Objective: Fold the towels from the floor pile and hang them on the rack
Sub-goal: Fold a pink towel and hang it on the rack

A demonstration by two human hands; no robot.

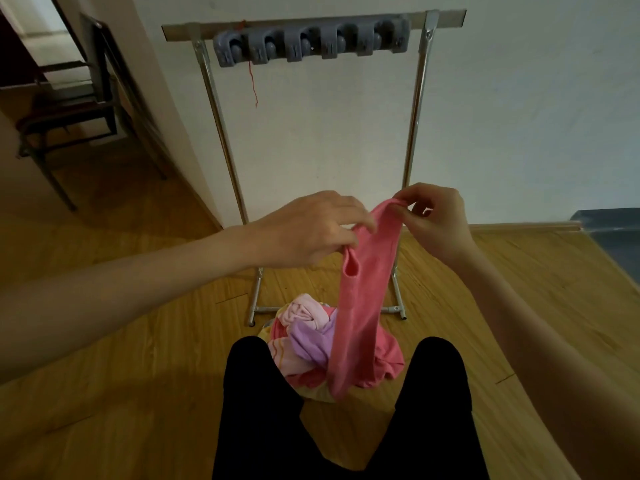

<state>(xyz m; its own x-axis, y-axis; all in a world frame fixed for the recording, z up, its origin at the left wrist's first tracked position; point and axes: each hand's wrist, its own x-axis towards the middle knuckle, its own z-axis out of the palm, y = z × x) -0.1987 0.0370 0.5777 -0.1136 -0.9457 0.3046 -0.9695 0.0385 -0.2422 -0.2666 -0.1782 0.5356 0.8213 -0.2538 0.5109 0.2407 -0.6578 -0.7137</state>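
A pink towel (360,299) hangs bunched in a long strip from both my hands, its lower end reaching down to the floor pile. My left hand (308,230) pinches its upper edge on the left side. My right hand (433,220) pinches the top end of the towel between thumb and fingers. The pile of towels (308,337), in pale pink, lilac, yellow and pink, lies on the wood floor between my black-trousered legs. Behind it stands the metal rack (221,126), with a grey clip holder (311,39) fixed along its top bar.
A white wall runs right behind the rack. A dark metal chair (69,109) stands at the left in a doorway. A blue-grey object (616,237) sits at the right edge. A red thread dangles from the clip holder.
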